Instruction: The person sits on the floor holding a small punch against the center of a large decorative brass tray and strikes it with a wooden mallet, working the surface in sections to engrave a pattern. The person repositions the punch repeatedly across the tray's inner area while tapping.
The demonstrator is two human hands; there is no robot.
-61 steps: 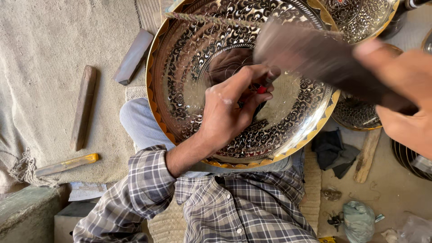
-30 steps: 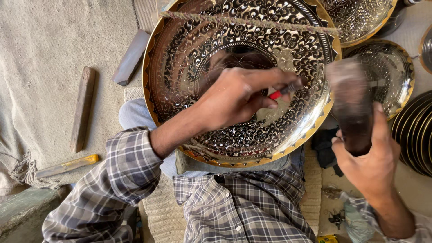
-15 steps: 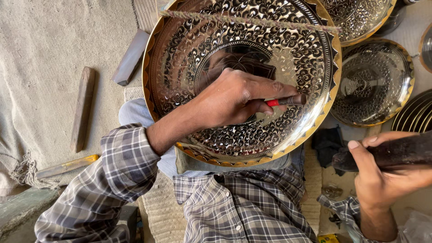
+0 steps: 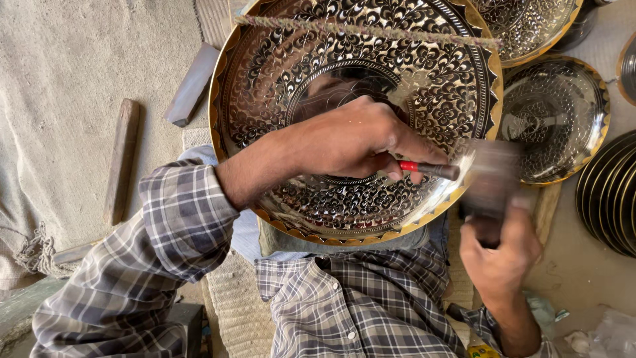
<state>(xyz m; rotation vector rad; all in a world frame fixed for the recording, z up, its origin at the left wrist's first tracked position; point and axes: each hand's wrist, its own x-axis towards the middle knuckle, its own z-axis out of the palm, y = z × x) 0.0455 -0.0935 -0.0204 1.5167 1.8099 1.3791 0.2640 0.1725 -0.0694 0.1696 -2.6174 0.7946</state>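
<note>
While my left hand [image 4: 358, 142] pinches the red-banded chisel [image 4: 430, 169] on the mostly-engraved brass tray [image 4: 265, 79], my right hand [image 4: 500, 255] grips a blurred mallet [image 4: 490, 182].

Metal-engraving workshop, ornate engraved trays [image 4: 556, 119], stacked plates [image 4: 609, 199], floor mat [image 4: 73, 86]

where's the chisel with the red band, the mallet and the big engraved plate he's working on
chisel [image 4: 430, 168], head view, on its dark shaft just past the red band
mallet [image 4: 489, 178], head view, on its blurred dark head
big engraved plate [image 4: 265, 79], head view, on the patterned band left of the centre
</note>
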